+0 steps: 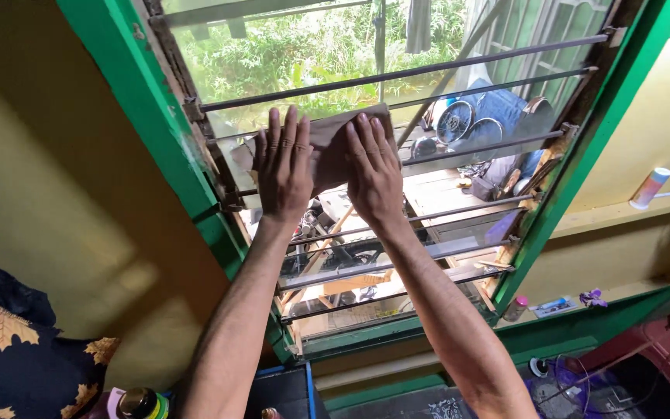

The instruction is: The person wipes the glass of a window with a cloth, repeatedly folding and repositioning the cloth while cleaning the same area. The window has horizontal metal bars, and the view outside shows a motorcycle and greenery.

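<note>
Near, bottom edge: dark bottle w/ gold cap [139, 403], navy leaf-print cushion [9, 341] at left. Left hand [283, 167] & right hand [374, 169] both lie flat, fingers [274, 128] spread, pressing a folded grey-brown cloth [327, 143] onto a glass louvre slat [459, 151] in the green wooden window frame [157, 132]. White cylinder can w/ pink band [649, 188] on yellow ledge [630, 213] at right. Beyond glass: round gauges [467, 124], green foliage [304, 50].

A green window frame [137, 116] sets glass louvre slats [397, 76] into yellow walls [48, 171], with daylight and green foliage [312, 46] showing outside. A yellow shelf [622, 216] runs along the right wall, and dark leaf-patterned bedding [9, 334] lies at lower left.
</note>
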